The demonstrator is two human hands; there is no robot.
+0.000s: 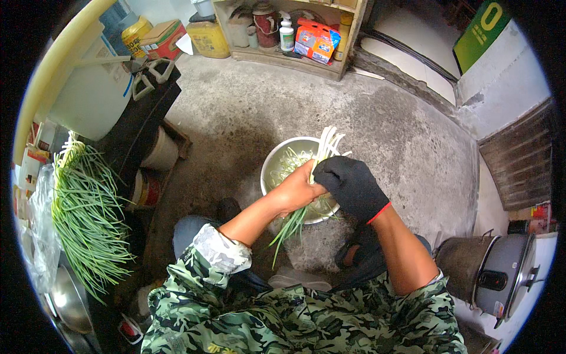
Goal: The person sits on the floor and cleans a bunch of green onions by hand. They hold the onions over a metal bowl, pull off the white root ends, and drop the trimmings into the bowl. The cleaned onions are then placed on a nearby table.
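My bare left hand (298, 188) is closed around a bunch of green onions (327, 144), their white ends pointing up and away and their green leaves hanging down towards me. My right hand (349, 183), in a black knit glove with a red cuff edge, is against the white stems, just right of the left hand; its fingertips are partly hidden. Beneath both hands a metal basin (265, 170) stands on the floor, with thin pale and green plant strands (289, 166) inside. A large pile of green onions (88, 208) lies at the left.
A dark bench or counter (146, 106) with scissors (152, 75) runs along the left. Buckets (161, 150) stand below it. A wooden shelf (283, 57) with bottles and a bag stands ahead. A large lidded pot or cooker (504, 274) is at the right, near my elbow.
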